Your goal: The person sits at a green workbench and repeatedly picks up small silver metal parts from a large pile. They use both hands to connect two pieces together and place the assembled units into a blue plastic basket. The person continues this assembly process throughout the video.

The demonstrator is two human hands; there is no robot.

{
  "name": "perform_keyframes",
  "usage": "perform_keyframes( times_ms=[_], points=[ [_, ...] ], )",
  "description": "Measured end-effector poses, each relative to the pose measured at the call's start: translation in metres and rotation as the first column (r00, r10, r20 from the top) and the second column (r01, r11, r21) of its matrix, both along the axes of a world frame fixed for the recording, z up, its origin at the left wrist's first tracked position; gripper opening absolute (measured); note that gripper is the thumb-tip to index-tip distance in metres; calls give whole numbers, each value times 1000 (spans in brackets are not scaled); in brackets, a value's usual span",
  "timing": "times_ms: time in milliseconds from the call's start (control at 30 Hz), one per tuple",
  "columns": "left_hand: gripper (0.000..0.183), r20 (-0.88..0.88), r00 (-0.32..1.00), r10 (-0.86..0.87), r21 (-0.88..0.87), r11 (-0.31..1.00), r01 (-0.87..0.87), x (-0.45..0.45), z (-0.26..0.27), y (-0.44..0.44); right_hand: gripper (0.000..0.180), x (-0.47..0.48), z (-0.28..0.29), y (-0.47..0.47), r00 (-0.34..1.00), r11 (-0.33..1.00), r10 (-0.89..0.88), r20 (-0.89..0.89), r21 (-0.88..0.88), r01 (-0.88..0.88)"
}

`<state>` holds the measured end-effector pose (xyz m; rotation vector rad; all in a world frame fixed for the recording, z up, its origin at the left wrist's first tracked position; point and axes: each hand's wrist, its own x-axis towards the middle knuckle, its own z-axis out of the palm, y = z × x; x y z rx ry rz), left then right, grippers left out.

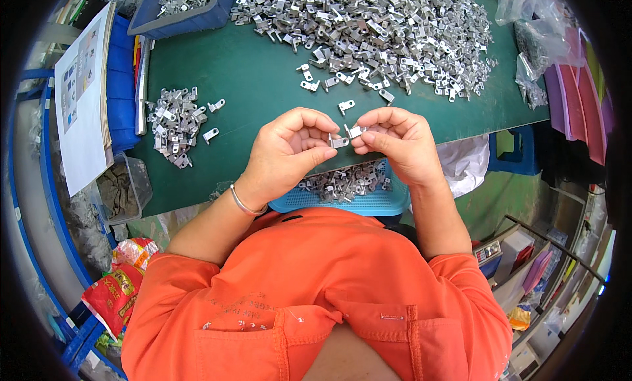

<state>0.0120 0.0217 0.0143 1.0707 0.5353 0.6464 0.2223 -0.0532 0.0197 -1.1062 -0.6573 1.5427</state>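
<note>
Between the thumb and fingers of my left hand (296, 141) is a small metal bracket (338, 142) with a hole at one end. My right hand (400, 139) pinches a second metal bracket (355, 131) of the same kind. The two pieces are held close together over the front edge of the green table (237, 149). Just beyond my fingers lies a single loose bracket (346, 106). A large heap of brackets (385, 30) spreads over the far side, and a smaller pile of brackets (177, 124) sits to the left.
Under the table's front edge, a light-blue plastic basket (395, 203) holds more brackets. A blue bin (197, 25) of metal parts stands at the back left. Beside the small pile are papers (84, 95) and a clear plastic tub (140, 183). Plastic bags (535, 45) lie at the right.
</note>
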Motion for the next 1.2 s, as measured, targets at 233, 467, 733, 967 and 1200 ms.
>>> perform_keyframes(
  times_ms=[233,467,733,967,1200],
  points=[
    [25,-53,980,-192,77,978,196,-6,6,1,14,15,4,-7,973,974,209,96,64,-216],
    [28,-432,839,331,807,557,197,8,23,22,20,-9,0,18,195,838,-410,891,453,-304],
    [18,-513,792,331,760,604,240,9,5,36,5,-14,-9,18,88,887,-349,933,360,-290],
    [19,-232,973,-3,-65,998,-13,1,9,20,7,-1,8,6,670,971,-14,742,171,-169],
    [20,140,985,-100,-551,819,162,-6,2,23,9,3,14,0,874,975,111,473,117,-187]
  ],
)
